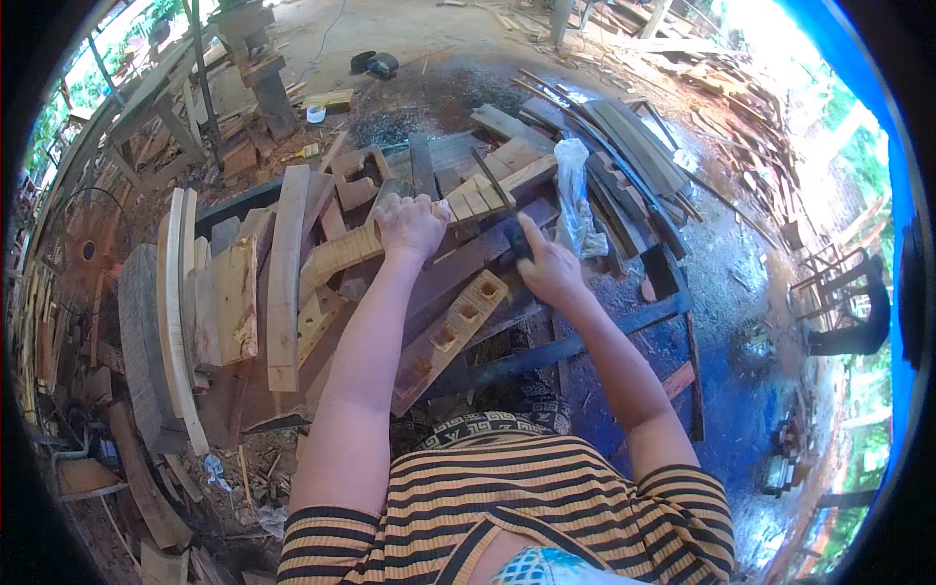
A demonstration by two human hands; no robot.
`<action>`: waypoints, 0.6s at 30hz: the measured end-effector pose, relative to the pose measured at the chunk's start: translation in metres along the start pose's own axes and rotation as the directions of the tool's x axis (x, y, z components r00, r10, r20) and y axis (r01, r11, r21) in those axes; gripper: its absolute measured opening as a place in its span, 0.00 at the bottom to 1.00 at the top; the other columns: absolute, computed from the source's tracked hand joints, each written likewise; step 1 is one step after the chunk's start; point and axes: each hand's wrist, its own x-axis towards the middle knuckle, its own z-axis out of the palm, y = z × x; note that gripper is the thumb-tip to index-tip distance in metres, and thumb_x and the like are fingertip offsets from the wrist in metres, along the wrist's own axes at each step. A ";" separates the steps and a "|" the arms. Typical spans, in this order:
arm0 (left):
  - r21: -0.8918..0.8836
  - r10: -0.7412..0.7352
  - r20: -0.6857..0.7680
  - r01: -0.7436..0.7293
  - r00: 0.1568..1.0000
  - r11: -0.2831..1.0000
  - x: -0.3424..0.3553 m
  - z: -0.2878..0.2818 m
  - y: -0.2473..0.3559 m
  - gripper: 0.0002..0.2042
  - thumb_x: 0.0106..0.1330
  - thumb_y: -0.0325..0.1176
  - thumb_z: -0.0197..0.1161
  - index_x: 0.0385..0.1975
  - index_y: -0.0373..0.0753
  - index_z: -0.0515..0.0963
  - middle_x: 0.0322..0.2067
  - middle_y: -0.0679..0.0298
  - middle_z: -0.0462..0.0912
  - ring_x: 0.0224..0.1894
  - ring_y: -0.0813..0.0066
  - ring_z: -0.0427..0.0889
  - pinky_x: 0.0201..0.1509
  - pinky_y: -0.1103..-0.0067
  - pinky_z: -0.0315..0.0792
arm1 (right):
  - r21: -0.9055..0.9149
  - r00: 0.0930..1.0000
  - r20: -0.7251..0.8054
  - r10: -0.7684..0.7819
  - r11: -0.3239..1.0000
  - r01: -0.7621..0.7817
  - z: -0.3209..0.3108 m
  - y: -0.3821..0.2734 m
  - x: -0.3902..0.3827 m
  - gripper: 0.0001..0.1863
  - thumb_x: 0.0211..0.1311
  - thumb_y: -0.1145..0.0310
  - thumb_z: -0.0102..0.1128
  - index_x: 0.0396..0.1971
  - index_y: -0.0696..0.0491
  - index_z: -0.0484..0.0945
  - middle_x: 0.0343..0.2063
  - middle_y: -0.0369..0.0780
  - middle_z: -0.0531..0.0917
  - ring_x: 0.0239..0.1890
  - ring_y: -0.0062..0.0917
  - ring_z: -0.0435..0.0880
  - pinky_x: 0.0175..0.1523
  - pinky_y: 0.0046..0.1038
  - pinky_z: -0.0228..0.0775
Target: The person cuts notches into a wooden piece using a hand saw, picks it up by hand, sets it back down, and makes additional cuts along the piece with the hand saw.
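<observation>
Your left hand's [411, 228] fingers are curled over the pale strip [341, 253], probably so it won't skid. Right hand's [554, 263] got its fingers wrapped round the blade's [494, 180] handle, slanted over the scored part. Strip's lying across the woodpile [283, 283], likely for support, bag [573, 193] just beside.

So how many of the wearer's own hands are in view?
2: the left hand grips the pale wooden piece; the right hand, farther right, holds a dark-handled tool. Neither is hidden.
</observation>
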 end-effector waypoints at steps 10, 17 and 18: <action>0.020 0.015 -0.002 -0.015 1.000 1.000 0.001 -0.003 0.001 0.23 0.69 0.52 0.44 0.40 0.40 0.82 0.43 0.56 0.84 0.55 0.59 0.72 0.60 0.57 0.59 | 0.041 1.000 0.012 0.019 0.999 -0.020 -0.026 -0.002 -0.067 0.39 0.52 0.66 0.51 0.68 0.48 0.56 0.33 0.57 0.82 0.38 0.52 0.82 0.47 0.47 0.71; 0.069 0.013 0.059 -0.017 0.998 0.997 0.008 -0.001 0.002 0.23 0.71 0.53 0.41 0.42 0.42 0.79 0.45 0.56 0.82 0.56 0.57 0.72 0.59 0.54 0.61 | 0.066 0.998 0.005 0.058 0.996 -0.058 -0.002 -0.005 0.022 0.38 0.52 0.65 0.53 0.67 0.45 0.59 0.37 0.58 0.81 0.42 0.51 0.81 0.51 0.45 0.70; 0.075 0.015 0.044 -0.019 0.999 0.997 0.007 0.001 -0.001 0.24 0.71 0.53 0.40 0.41 0.42 0.79 0.45 0.56 0.83 0.55 0.57 0.72 0.58 0.54 0.62 | 0.069 0.998 0.008 0.057 0.996 -0.057 0.000 -0.005 0.017 0.38 0.52 0.65 0.53 0.67 0.45 0.59 0.37 0.58 0.81 0.42 0.51 0.81 0.51 0.45 0.70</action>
